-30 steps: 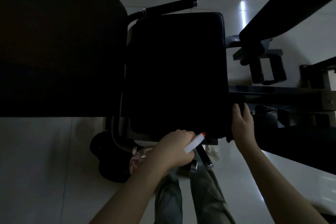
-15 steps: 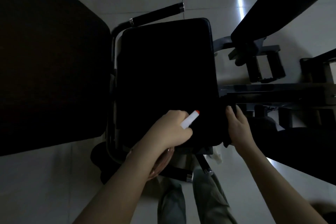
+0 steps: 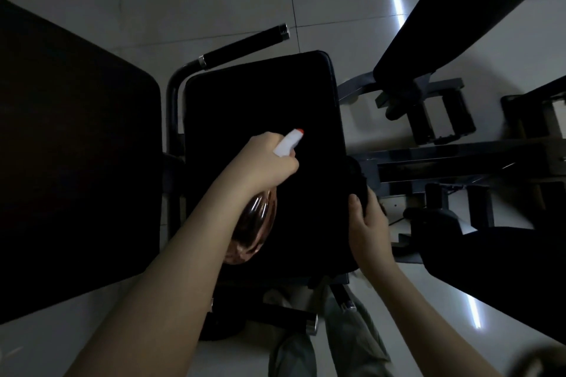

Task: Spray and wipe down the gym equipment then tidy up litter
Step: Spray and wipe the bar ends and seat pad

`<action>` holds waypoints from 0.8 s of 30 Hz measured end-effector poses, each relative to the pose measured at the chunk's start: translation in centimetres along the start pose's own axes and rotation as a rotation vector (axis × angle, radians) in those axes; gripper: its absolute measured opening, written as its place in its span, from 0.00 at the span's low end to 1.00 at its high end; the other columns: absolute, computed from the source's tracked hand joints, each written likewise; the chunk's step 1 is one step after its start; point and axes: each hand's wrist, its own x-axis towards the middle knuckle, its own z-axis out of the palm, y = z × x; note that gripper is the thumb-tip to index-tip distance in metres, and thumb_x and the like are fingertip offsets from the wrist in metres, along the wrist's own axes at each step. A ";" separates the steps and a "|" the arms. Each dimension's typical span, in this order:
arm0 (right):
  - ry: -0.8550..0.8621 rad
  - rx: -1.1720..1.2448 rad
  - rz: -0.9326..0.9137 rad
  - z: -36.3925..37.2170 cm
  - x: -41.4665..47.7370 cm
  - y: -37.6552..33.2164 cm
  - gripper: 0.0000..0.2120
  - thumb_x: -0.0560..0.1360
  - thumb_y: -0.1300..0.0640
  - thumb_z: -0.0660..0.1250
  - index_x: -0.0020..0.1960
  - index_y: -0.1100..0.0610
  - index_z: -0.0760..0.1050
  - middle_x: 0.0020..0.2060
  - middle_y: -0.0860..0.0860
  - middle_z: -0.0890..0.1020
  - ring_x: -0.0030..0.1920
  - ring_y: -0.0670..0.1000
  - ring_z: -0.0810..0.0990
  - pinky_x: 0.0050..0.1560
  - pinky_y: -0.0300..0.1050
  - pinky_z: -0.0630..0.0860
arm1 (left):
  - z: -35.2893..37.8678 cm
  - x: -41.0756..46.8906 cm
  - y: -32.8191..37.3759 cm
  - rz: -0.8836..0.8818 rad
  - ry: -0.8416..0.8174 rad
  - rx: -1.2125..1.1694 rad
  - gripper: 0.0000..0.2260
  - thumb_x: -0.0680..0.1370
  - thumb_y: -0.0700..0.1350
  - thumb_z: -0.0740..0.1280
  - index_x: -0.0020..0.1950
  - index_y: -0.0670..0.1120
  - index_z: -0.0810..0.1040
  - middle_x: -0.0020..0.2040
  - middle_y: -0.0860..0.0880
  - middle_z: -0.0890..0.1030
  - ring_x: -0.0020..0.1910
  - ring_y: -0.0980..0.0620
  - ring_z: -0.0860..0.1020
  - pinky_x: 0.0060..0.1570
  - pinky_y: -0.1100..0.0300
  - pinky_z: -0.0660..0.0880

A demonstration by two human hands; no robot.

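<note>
right hand (image 3: 367,223) at 4 o'clock, fingers clamped on a dark cloth (image 3: 358,180) at the pad's edge. left hand (image 3: 269,162) grips the spray bottle (image 3: 254,229), nozzle aimed at 1 o'clock over the black seat pad (image 3: 260,95). best to squeeze short bursts mid-pad, then wipe.

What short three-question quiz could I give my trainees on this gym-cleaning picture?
1. True or false: the left hand grips the spray bottle.
2. The tip of the nozzle is: A blue, B red, C green.
3. Fill in: the right hand holds a dark cloth at the right edge of the black ____.
Key: 1 true; 2 B; 3 seat pad.
</note>
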 end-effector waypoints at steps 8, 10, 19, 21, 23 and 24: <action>-0.045 -0.085 0.009 0.1 0.2 1.0 0.23 0.80 0.46 0.54 0.71 0.56 0.64 0.62 0.53 0.76 0.61 0.52 0.76 0.60 0.56 0.74 | -1.3 2.3 0.7 -0.027 0.219 -0.073 0.02 0.73 0.40 0.62 0.41 0.42 0.73 0.39 0.38 0.77 0.37 0.44 0.78 0.40 0.51 0.78; -0.044 -0.078 0.008 0.1 0.3 1.0 0.21 0.80 0.48 0.55 0.71 0.55 0.65 0.61 0.52 0.77 0.60 0.51 0.76 0.60 0.56 0.75 | -1.5 2.6 0.3 -0.037 0.237 -0.072 0.04 0.74 0.42 0.63 0.45 0.43 0.76 0.44 0.41 0.79 0.42 0.43 0.80 0.46 0.49 0.80; 0.036 0.001 0.039 -0.1 0.2 0.2 0.13 0.81 0.53 0.56 0.61 0.56 0.71 0.51 0.50 0.80 0.53 0.50 0.79 0.55 0.53 0.75 | -3.2 0.6 -3.4 -0.063 0.369 -0.121 0.04 0.74 0.40 0.64 0.46 0.44 0.77 0.46 0.42 0.80 0.46 0.43 0.79 0.52 0.42 0.78; 0.133 0.053 0.063 -0.9 -0.9 -0.1 0.09 0.81 0.51 0.56 0.57 0.52 0.71 0.46 0.47 0.79 0.49 0.50 0.79 0.51 0.56 0.76 | -2.8 0.0 -3.7 -0.039 0.383 -0.153 0.06 0.71 0.42 0.63 0.45 0.46 0.77 0.45 0.42 0.80 0.46 0.43 0.79 0.52 0.42 0.78; 0.183 0.020 0.028 -1.5 -3.1 0.0 0.13 0.79 0.45 0.55 0.59 0.50 0.70 0.48 0.47 0.79 0.50 0.49 0.79 0.53 0.57 0.76 | -2.4 -0.2 -3.9 -0.017 0.397 -0.166 0.08 0.70 0.41 0.63 0.46 0.45 0.78 0.45 0.43 0.80 0.45 0.46 0.80 0.50 0.43 0.79; 0.173 -0.021 -0.024 -1.3 -4.4 0.0 0.18 0.77 0.43 0.54 0.62 0.49 0.70 0.53 0.47 0.79 0.55 0.49 0.78 0.57 0.56 0.75 | -2.1 -0.1 -4.0 -0.005 0.398 -0.150 0.07 0.71 0.40 0.64 0.47 0.43 0.79 0.44 0.43 0.81 0.44 0.45 0.80 0.48 0.44 0.79</action>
